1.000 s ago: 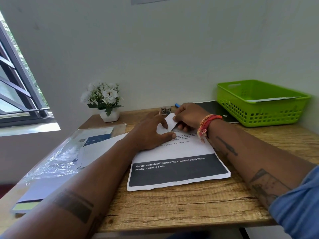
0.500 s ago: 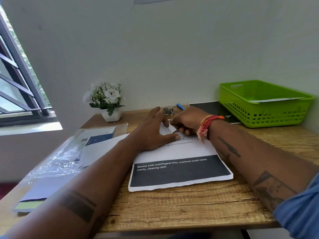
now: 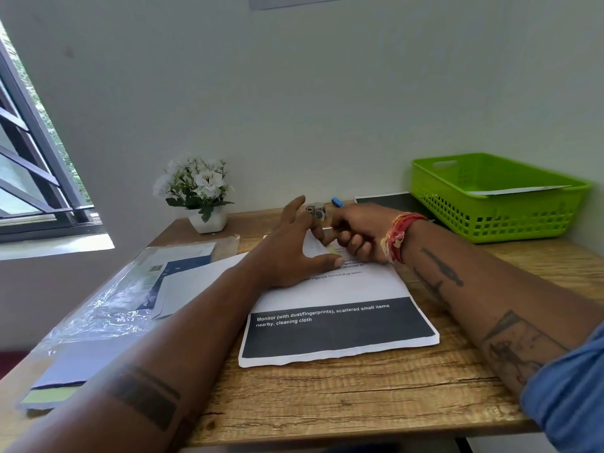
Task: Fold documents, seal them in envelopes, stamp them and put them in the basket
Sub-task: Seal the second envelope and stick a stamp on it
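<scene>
Paperwork is found at the centre of a wooden desk (image 3: 359,397): a thick stack of printed documents (image 3: 336,322), its top sheet carrying a dark band with white text along the near edge. The left hand (image 3: 294,253) is laid on the far part of the stack, fingers spread and fairly straight, the thumb pressed flat on the top sheet; nothing is gripped by it. The right hand (image 3: 361,233) is placed just beside it, fingers curled under, knuckles resting on the paper. Whether a sheet edge is pinched by it cannot be told, as the fingertips are hidden behind the left hand. A red thread band is worn on the right wrist.

A green basket (image 3: 496,204) is set at the far right of the desk, well apart from the stack, with a white envelope (image 3: 519,190) lying inside. A clear plastic packet of envelopes (image 3: 130,289) is seen left of the stack. A potted white flower (image 3: 199,194), a small metallic stamp (image 3: 316,212) and a blue pen (image 3: 337,202) are noted along the far edge.
</scene>
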{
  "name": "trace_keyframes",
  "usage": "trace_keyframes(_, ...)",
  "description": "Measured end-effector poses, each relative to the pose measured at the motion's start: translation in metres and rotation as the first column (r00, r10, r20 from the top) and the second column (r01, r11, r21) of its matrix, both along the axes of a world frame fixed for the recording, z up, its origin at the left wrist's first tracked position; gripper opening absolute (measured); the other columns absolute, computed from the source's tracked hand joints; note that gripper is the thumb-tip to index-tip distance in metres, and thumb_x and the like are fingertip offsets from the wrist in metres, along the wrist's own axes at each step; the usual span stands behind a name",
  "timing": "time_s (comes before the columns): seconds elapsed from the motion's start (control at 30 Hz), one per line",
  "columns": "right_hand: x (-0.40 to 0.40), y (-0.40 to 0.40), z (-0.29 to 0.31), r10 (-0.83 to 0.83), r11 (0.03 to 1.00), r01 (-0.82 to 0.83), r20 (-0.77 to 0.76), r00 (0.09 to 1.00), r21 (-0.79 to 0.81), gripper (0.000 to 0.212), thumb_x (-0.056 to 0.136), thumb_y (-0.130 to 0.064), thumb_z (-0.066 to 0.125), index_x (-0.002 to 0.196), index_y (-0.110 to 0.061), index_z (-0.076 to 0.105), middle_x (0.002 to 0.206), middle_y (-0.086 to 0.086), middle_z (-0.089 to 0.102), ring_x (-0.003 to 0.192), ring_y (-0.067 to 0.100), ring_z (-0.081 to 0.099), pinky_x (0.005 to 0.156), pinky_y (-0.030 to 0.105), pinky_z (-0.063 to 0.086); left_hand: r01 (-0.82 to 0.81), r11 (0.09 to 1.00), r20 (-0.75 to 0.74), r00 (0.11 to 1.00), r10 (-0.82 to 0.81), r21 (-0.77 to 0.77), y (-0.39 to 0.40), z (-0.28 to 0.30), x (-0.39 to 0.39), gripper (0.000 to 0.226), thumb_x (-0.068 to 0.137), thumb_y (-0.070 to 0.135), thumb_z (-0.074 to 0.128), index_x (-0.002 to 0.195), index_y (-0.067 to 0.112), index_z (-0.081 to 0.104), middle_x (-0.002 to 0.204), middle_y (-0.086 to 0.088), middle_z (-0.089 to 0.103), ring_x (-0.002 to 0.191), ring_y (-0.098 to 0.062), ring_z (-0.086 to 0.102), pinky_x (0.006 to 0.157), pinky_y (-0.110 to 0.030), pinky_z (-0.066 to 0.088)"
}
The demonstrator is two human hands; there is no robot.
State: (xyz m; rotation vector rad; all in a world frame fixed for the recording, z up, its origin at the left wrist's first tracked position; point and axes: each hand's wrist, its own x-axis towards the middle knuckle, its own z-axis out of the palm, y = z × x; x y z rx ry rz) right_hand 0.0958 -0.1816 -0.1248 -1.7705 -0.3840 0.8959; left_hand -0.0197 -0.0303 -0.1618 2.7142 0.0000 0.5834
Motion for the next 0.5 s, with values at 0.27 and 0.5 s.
trace_keyframes(0.27, 0.0, -0.002, -0.003, -0.035, 0.996, 0.062, 0.373, 0.927, -0.059, 0.019, 0.089, -0.018, 0.065, 0.098, -0.002, 0.068, 0.074, 0.012, 0.072, 0.052, 0.019, 0.057, 0.049, 0.025, 0.046, 0.029, 1.0, 0.03, 0.999, -0.029, 0.0, -0.002, 0.002, 0.0, 0.058, 0.067, 0.071, 0.076, 0.104, 0.034, 0.05, 0.164, 0.001, 0.012, 0.152, -0.003, 0.005, 0.109, -0.029, 0.029)
trace_keyframes(0.5, -0.005, -0.003, 0.0, 0.012, 0.985, 0.07, 0.468, 0.884, -0.157, 0.016, 0.088, -0.016, 0.071, 0.086, 0.0, 0.071, 0.056, 0.006, 0.063, 0.036, 0.013, 0.05, 0.04, 0.019, 0.041, -0.017, 0.997, 0.114, 0.993, 0.009, 0.074, 0.006, -0.003, 0.005, 0.025, 0.092, 0.047, 0.062, 0.108, 0.027, 0.061, 0.116, 0.004, 0.058, 0.111, -0.017, 0.054, 0.101, -0.04, 0.043)
